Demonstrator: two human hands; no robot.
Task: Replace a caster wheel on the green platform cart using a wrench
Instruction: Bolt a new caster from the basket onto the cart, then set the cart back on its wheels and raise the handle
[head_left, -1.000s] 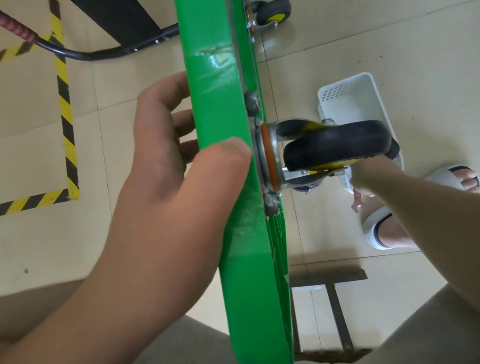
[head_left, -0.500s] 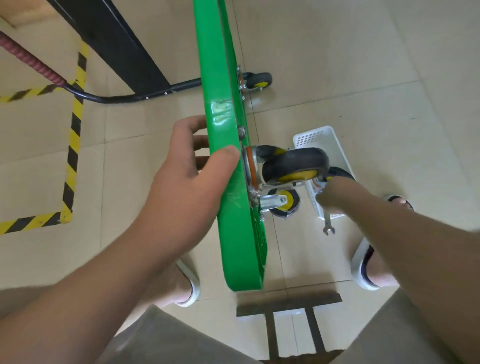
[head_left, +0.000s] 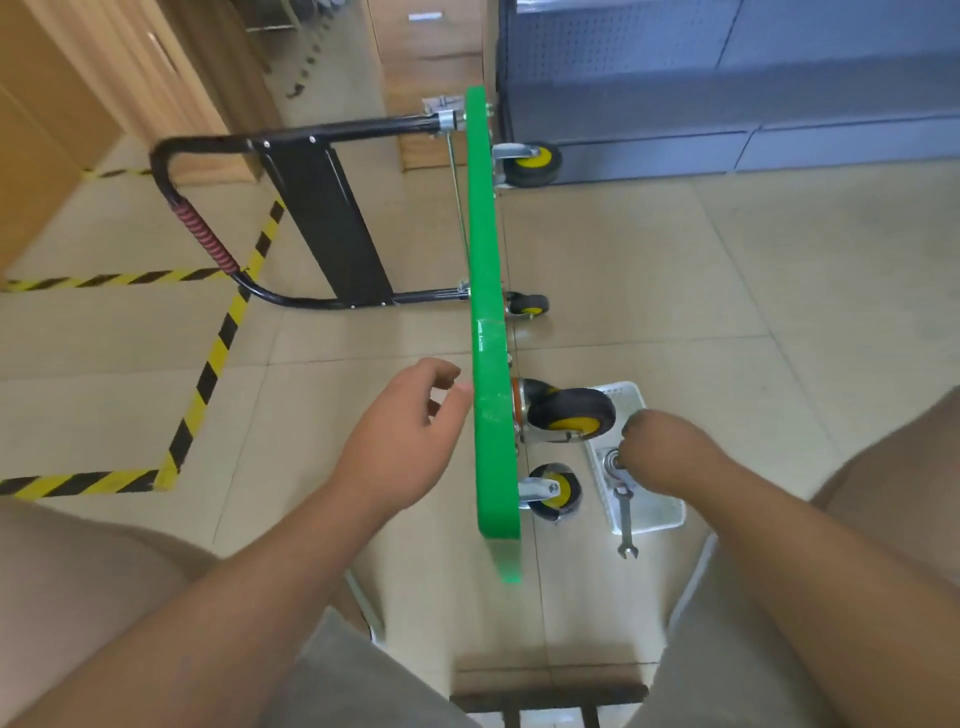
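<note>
The black handle lay out to the left on the floor and was all that propped the green platform cart, which stood on its long edge. My left hand gripped nothing. Its fingers were loosely curled and the thumb tip was close against the deck's rim. With no real hold there, I judged that a hard pull on a bolt could tip the deck over towards me or onto my feet.

Right of the deck, the caster wheel stuck out sideways on its plate, with a smaller caster below it. It swivels, so it could swing round and crowd the tool or catch a knuckle.

Further right, my right hand hovered over the white basket. Its fingers were tucked under, so I could not tell whether they pinched anything. The wrench lay just below that hand, across the basket's rim, with its lower end out over the tiles. A careless grab could knock it off, or tip the light basket and scatter the small hardware inside.
</note>
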